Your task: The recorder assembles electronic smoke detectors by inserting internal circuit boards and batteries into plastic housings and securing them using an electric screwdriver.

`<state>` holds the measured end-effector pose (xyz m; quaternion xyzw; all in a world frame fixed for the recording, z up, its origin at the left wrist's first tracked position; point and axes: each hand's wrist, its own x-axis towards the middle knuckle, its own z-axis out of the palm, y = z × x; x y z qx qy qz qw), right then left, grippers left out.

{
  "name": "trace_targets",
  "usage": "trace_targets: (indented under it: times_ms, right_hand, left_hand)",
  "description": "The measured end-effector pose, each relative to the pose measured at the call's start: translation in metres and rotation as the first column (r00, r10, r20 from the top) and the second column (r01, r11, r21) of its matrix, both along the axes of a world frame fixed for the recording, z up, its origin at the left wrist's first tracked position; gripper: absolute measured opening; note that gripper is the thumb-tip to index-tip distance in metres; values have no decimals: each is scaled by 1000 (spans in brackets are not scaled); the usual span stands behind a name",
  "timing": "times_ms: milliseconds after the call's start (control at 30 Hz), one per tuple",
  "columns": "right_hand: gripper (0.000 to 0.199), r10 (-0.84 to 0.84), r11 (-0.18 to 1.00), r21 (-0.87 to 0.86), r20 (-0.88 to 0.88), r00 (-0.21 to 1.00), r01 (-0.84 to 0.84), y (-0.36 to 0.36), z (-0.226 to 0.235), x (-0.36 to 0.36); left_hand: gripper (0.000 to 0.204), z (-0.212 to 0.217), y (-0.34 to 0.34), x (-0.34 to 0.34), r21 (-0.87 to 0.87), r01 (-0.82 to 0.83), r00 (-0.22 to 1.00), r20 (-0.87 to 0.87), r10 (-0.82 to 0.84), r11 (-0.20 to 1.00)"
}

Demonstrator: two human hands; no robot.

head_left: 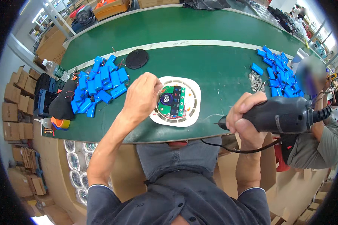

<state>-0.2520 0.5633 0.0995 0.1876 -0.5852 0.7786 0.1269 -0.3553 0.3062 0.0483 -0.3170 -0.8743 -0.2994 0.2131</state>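
On the green table before me lies a white rounded-square housing (193, 112) with slots around its rim. Inside it sits a green circuit board (164, 110) with a small digit display and a black strip. My left hand (141, 96) is at the housing's left edge, fingertips pinched together over the board's upper left; whatever they hold is hidden. In my right hand (247, 114) is a black electric screwdriver (279, 115), lying sideways, its bit pointing left. The bit is apart from the housing, to its right.
Blue battery packs (101, 80) are heaped at left, beside a black round disc (137, 59). More blue packs (279, 71) and a pile of small metal parts (257, 81) lie at right. A plastic bottle (57, 69) stands far left. Another person's sleeve (313, 150) is close at right.
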Motion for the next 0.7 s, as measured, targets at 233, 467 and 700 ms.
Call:
trace_targets:
  times_ms: [233,467,700]
  right_hand:
    - [31,-47,999,-19,31,998,48,5,1,-1]
    - [31,-172,985,22,83,982,171,25,4,12]
    - [27,-176,982,97,149,973,163,30,0,18]
  left_hand:
    - [8,21,16,36,-289,450,890,224,-397,845]
    - [19,25,40,25,-549,432,882,93,-462,715]
    - [15,37,37,40,-776,370,860,77,-505,511]
